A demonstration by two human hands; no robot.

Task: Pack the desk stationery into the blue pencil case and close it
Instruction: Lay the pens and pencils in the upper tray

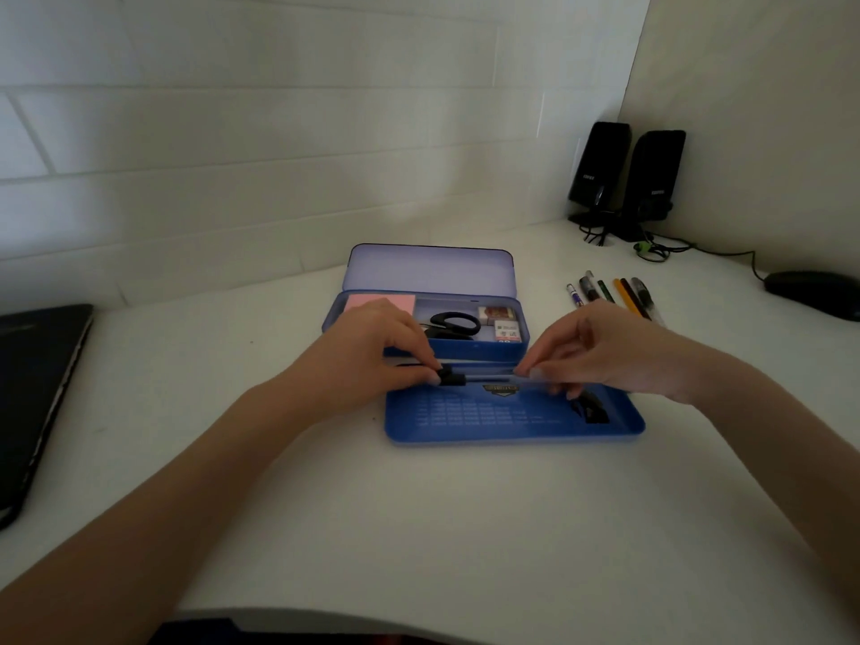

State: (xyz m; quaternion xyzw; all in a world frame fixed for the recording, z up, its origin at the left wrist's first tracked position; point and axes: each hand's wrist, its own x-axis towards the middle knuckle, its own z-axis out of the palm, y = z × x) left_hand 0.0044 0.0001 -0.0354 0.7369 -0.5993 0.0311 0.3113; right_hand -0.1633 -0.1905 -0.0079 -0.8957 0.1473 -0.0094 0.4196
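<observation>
The blue pencil case (512, 430) lies open in the middle of the white desk, its lid (428, 270) tilted back. Its rear compartment holds pink sticky notes (395, 301), black scissors (453, 324) and two erasers (500, 321). Over the front tray, my left hand (372, 351) pinches the black end of a clear pen (484, 378) and my right hand (600, 351) pinches its other end. A small black item (591, 407) lies at the tray's right end. Several pens (614, 293) lie in a row on the desk to the right of the case.
Two black speakers (628, 174) with cables stand in the back right corner. A black mouse (814, 293) sits at the far right. A dark laptop (37, 393) lies at the left edge. The wall runs close behind the case.
</observation>
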